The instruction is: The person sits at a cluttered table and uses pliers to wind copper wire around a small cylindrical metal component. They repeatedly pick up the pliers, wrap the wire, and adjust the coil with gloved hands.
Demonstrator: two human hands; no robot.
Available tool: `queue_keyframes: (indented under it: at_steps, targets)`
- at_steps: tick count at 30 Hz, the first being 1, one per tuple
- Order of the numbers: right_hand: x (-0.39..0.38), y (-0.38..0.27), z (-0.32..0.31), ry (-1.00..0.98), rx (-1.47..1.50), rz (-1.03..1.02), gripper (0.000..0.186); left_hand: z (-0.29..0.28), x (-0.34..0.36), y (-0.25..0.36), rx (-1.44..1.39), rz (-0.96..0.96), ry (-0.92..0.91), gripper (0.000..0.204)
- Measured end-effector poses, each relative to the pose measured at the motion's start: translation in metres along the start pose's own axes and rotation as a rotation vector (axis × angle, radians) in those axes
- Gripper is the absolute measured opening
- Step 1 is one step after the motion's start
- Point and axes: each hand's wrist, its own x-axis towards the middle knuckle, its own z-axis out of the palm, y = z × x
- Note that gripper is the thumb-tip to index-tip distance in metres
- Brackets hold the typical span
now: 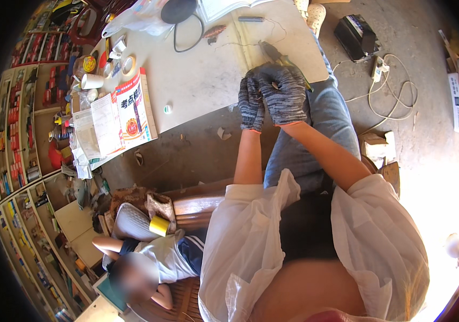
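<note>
Both my hands wear grey-and-black knit gloves and meet at the table's near right edge. My left hand (pixel 251 102) is closed, its fingers curled in against the other glove. My right hand (pixel 283 95) is closed too, and a small brownish bit shows between its fingers. What the two hold is too small to make out. Just beyond them, a dark pliers-like tool (pixel 273 53) with a green edge lies at the table edge, partly hidden by the gloves. Farther off on the table are a thin grey cylinder (pixel 251 19) with fine wires and a reddish-brown piece (pixel 215 33).
The pale table (pixel 197 80) bears a red-and-white booklet (pixel 135 110), a tape roll (pixel 128 65), a white cup (pixel 92 81) and an open book (pixel 229 6). A black battery-like box (pixel 355 37) and white cable (pixel 396 88) lie on the floor. Another person (pixel 159 260) reclines at lower left, beside shelves (pixel 36 115).
</note>
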Motion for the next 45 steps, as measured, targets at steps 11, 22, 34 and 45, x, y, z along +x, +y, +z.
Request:
queue_keyframes:
  at_steps: [11,22,34,45]
  targets:
    - [-0.042,0.032,0.025,-0.113,0.614,0.670,0.014,0.018,0.005,0.022,0.111,0.010,0.100,0.036]
    - [0.009,0.030,-0.004,-0.356,0.251,0.409,0.045,0.017,-0.002,0.032,0.018,-0.167,0.125,0.030]
    - [0.016,0.028,-0.003,-0.522,-0.054,0.086,0.034,0.009,-0.001,0.038,0.182,-0.144,0.085,0.040]
    - [0.018,-0.001,-0.055,-0.414,0.110,0.181,0.043,0.002,-0.002,0.028,0.061,-0.054,0.091,0.033]
